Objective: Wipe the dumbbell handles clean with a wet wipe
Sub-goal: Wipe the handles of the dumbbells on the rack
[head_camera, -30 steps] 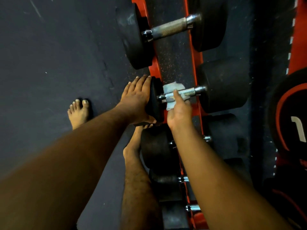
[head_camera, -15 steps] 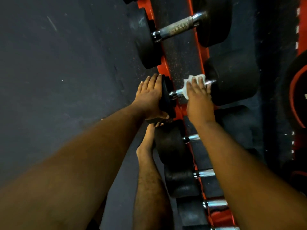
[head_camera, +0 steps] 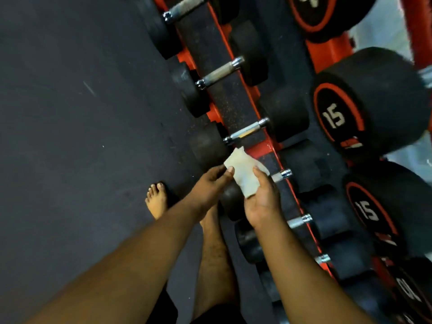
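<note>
Both hands pinch the wipe [head_camera: 243, 174] just below a dumbbell handle [head_camera: 246, 131]: left hand [head_camera: 210, 183], right hand [head_camera: 263, 199].

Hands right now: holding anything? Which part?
Both hands hold the wet wipe: left hand pinches its left edge, right hand grips its right side and lower end. No dumbbell is held.

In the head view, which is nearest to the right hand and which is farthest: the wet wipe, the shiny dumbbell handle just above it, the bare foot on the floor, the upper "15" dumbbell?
From the right hand:
1. Wet wipe, held in it, also pinched by the left hand.
2. Shiny dumbbell handle, above on the rack.
3. Bare foot, left on the floor.
4. Upper "15" dumbbell, upper right.
</note>
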